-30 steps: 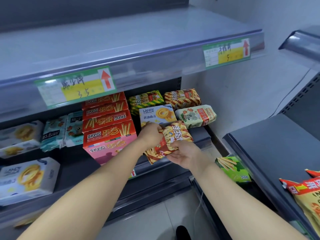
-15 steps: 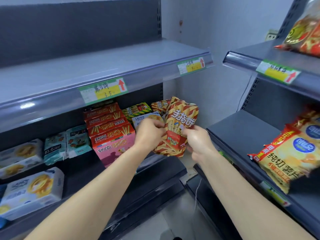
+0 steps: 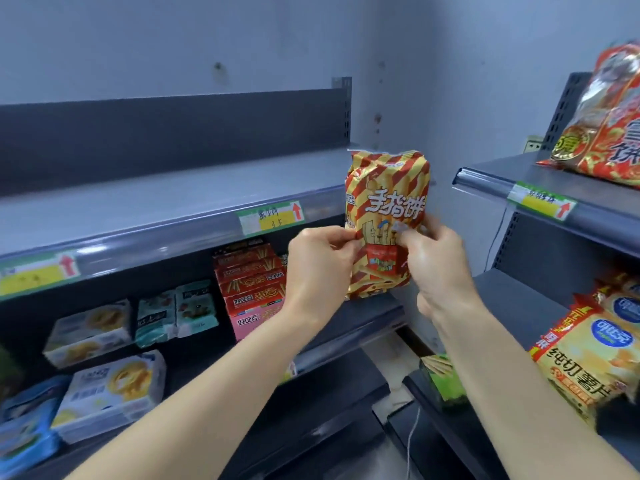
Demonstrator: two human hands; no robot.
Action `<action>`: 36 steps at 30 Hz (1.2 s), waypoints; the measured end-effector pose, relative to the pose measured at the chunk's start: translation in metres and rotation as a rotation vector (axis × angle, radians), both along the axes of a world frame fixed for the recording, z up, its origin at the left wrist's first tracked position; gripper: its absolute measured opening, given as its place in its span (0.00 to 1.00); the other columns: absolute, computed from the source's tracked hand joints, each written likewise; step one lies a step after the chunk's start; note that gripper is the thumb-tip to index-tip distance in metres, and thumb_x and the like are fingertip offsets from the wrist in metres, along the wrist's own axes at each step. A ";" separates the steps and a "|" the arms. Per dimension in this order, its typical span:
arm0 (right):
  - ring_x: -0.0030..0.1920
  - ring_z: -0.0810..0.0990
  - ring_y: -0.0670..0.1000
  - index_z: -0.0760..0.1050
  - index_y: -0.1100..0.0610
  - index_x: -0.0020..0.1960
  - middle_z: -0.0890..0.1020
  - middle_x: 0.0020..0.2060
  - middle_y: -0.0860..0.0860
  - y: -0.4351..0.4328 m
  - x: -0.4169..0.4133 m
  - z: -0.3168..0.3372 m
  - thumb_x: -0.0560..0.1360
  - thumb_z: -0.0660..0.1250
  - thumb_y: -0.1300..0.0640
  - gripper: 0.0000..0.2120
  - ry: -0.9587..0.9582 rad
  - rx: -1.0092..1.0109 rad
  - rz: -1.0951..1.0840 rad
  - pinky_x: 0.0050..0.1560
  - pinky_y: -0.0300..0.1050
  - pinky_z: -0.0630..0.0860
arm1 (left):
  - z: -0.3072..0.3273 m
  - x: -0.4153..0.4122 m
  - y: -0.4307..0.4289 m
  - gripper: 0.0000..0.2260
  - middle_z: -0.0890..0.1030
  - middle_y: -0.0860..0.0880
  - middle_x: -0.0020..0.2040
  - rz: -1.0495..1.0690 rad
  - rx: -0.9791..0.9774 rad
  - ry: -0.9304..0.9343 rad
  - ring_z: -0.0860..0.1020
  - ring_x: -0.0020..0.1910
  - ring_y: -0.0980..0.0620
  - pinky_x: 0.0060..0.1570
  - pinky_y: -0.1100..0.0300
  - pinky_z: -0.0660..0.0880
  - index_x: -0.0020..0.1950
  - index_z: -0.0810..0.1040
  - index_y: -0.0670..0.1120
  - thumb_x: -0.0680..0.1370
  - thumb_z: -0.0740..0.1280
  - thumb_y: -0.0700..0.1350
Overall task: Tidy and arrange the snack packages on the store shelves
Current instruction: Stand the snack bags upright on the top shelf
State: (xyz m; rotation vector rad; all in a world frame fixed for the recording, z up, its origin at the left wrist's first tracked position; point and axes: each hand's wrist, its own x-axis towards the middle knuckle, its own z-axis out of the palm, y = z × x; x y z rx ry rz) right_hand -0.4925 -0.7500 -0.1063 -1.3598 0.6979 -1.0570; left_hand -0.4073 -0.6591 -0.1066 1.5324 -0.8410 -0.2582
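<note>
A red-and-gold striped snack bag (image 3: pixel 386 199) stands upright in the air in front of the right end of the upper shelf (image 3: pixel 173 199). My left hand (image 3: pixel 320 268) pinches its left edge and my right hand (image 3: pixel 438 268) grips its right side, thumb on the front. The bag's lower part is partly hidden by my fingers. Below it, a stack of red snack boxes (image 3: pixel 251 282) sits on the middle shelf, with a pink box (image 3: pixel 256 320) at the bottom of the stack.
Teal packets (image 3: pixel 176 311) and white cookie boxes (image 3: pixel 90 332) lie left on the middle shelf; another white box (image 3: pixel 114 389) is lower. The right-hand rack holds a yellow chip bag (image 3: pixel 588 348) and a red bag (image 3: pixel 613 123) above. A green box (image 3: pixel 440 379) sits low between racks.
Both hands have lifted the striped bag from the middle shelf level up to the upper shelf's edge and turned it upright. My view has tilted upward.
</note>
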 end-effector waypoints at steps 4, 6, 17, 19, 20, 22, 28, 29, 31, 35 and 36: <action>0.42 0.81 0.41 0.75 0.46 0.46 0.81 0.42 0.41 -0.010 0.027 0.044 0.78 0.63 0.59 0.09 -0.098 -0.077 0.084 0.38 0.37 0.77 | 0.039 0.019 -0.001 0.08 0.83 0.50 0.41 0.050 -0.128 -0.087 0.82 0.35 0.61 0.35 0.69 0.77 0.54 0.82 0.39 0.76 0.68 0.37; 0.43 0.81 0.41 0.76 0.45 0.46 0.81 0.41 0.40 -0.021 0.045 0.064 0.78 0.63 0.59 0.09 -0.121 -0.120 0.123 0.39 0.38 0.77 | 0.059 0.034 -0.010 0.08 0.84 0.48 0.42 0.095 -0.165 -0.141 0.82 0.36 0.59 0.36 0.67 0.79 0.53 0.82 0.38 0.76 0.68 0.37; 0.50 0.82 0.52 0.76 0.56 0.62 0.83 0.51 0.51 -0.132 0.146 0.117 0.77 0.66 0.59 0.14 -0.103 -0.272 0.333 0.50 0.50 0.81 | 0.107 0.129 -0.108 0.10 0.84 0.42 0.39 0.274 -0.192 -0.112 0.84 0.40 0.42 0.45 0.47 0.81 0.37 0.83 0.46 0.74 0.67 0.35; 0.49 0.83 0.51 0.76 0.57 0.62 0.83 0.50 0.51 -0.154 0.156 0.118 0.76 0.67 0.60 0.15 -0.088 -0.279 0.389 0.46 0.45 0.81 | 0.106 0.141 -0.128 0.08 0.84 0.41 0.41 0.295 -0.190 -0.070 0.84 0.41 0.42 0.46 0.46 0.81 0.39 0.83 0.44 0.74 0.68 0.35; 0.48 0.83 0.50 0.76 0.57 0.62 0.83 0.49 0.50 -0.165 0.160 0.119 0.76 0.67 0.60 0.14 -0.082 -0.283 0.415 0.44 0.43 0.81 | 0.105 0.147 -0.138 0.06 0.84 0.40 0.42 0.306 -0.190 -0.049 0.84 0.42 0.41 0.47 0.46 0.81 0.41 0.83 0.42 0.74 0.68 0.35; 0.47 0.83 0.49 0.76 0.57 0.61 0.83 0.47 0.49 -0.185 0.168 0.120 0.75 0.68 0.60 0.14 -0.068 -0.283 0.457 0.42 0.41 0.80 | 0.103 0.158 -0.157 0.04 0.84 0.39 0.43 0.318 -0.184 -0.007 0.84 0.43 0.40 0.47 0.46 0.81 0.44 0.83 0.40 0.74 0.68 0.35; 0.50 0.83 0.53 0.78 0.56 0.57 0.84 0.51 0.53 -0.238 0.196 0.113 0.75 0.69 0.61 0.11 0.007 -0.215 0.515 0.50 0.49 0.80 | 0.099 0.184 -0.204 0.03 0.84 0.40 0.45 0.357 -0.111 0.028 0.83 0.44 0.41 0.48 0.47 0.81 0.45 0.82 0.40 0.74 0.70 0.36; 0.50 0.83 0.53 0.78 0.55 0.56 0.84 0.50 0.52 -0.244 0.199 0.112 0.75 0.68 0.61 0.10 0.022 -0.217 0.517 0.48 0.48 0.80 | 0.099 0.186 -0.210 0.03 0.83 0.39 0.45 0.366 -0.106 0.033 0.83 0.44 0.40 0.48 0.47 0.81 0.45 0.82 0.40 0.74 0.69 0.35; 0.46 0.83 0.50 0.78 0.54 0.55 0.84 0.47 0.50 -0.254 0.203 0.110 0.76 0.68 0.61 0.09 0.026 -0.217 0.523 0.41 0.41 0.79 | 0.097 0.189 -0.218 0.03 0.83 0.39 0.45 0.376 -0.104 0.042 0.83 0.45 0.39 0.48 0.47 0.81 0.45 0.81 0.40 0.74 0.69 0.34; 0.43 0.82 0.47 0.78 0.53 0.52 0.83 0.43 0.47 -0.265 0.207 0.109 0.76 0.67 0.61 0.07 0.012 -0.216 0.517 0.35 0.36 0.78 | 0.095 0.195 -0.231 0.03 0.84 0.40 0.45 0.382 -0.098 0.027 0.84 0.43 0.40 0.47 0.48 0.81 0.44 0.81 0.41 0.74 0.69 0.35; 0.44 0.83 0.48 0.78 0.53 0.53 0.83 0.43 0.47 -0.267 0.208 0.109 0.76 0.68 0.61 0.07 0.010 -0.215 0.511 0.36 0.38 0.79 | 0.096 0.196 -0.234 0.03 0.84 0.40 0.45 0.385 -0.097 0.019 0.84 0.43 0.41 0.47 0.48 0.81 0.45 0.81 0.40 0.74 0.69 0.35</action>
